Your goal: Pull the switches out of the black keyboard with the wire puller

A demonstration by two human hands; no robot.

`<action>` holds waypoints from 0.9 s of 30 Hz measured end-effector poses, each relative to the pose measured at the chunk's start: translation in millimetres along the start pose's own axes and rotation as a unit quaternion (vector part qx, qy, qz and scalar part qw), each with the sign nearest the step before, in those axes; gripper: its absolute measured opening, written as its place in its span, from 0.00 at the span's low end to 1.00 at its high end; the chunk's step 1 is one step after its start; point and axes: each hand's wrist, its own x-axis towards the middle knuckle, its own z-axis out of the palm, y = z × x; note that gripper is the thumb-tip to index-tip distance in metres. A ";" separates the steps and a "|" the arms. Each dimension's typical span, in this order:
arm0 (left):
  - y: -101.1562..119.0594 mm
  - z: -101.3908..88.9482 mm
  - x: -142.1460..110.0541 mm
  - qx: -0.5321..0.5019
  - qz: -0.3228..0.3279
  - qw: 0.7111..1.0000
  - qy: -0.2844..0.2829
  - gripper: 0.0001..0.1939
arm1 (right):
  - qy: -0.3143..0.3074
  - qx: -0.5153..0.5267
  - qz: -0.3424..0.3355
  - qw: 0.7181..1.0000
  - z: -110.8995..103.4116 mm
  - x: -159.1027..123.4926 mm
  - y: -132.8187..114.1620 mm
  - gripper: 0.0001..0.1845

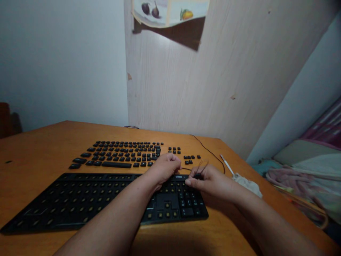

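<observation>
A black keyboard [80, 193] lies on the wooden table, most of its keycaps off and the key stems showing. Keycaps still sit on its number pad [188, 202] at the right end. My left hand [167, 167] is curled over the keyboard's upper right part; its fingertips are hidden, so I cannot make out what they grip. Beside it, my right hand [204, 177] pinches a wire keycap puller [203, 164] over the number pad's top edge, its thin loops sticking up. Behind the keyboard, loose black keycaps [125, 154] lie in keyboard order, with the long space bar [116, 165] at the front.
A thin black cable [210, 151] runs across the table behind my right hand. To the right lie a white stick-like tool [226, 164] and a crumpled pale cloth [247, 185]. A panelled wall [181, 92] closes off the back; bedding [290, 174] is beyond the right edge.
</observation>
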 end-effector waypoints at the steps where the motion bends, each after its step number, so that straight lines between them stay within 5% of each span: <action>1: -1.0 -0.3 0.4 0.003 0.003 1.000 -0.003 0.05 | 0.016 0.007 0.012 1.000 3.0 1.3 0.5 0.13; 8: -7.0 1.0 1.7 0.025 0.017 0.999 -0.036 0.04 | 0.093 0.098 0.067 0.989 21.8 0.7 5.4 0.10; 18: -1.6 3.4 -2.3 0.045 0.017 0.998 -0.051 0.03 | 0.069 0.085 0.086 0.990 21.0 2.4 -2.4 0.10; 27: -6.6 1.0 -2.9 0.073 0.005 0.994 -0.077 0.06 | 0.135 0.151 0.098 0.974 23.9 8.9 9.1 0.06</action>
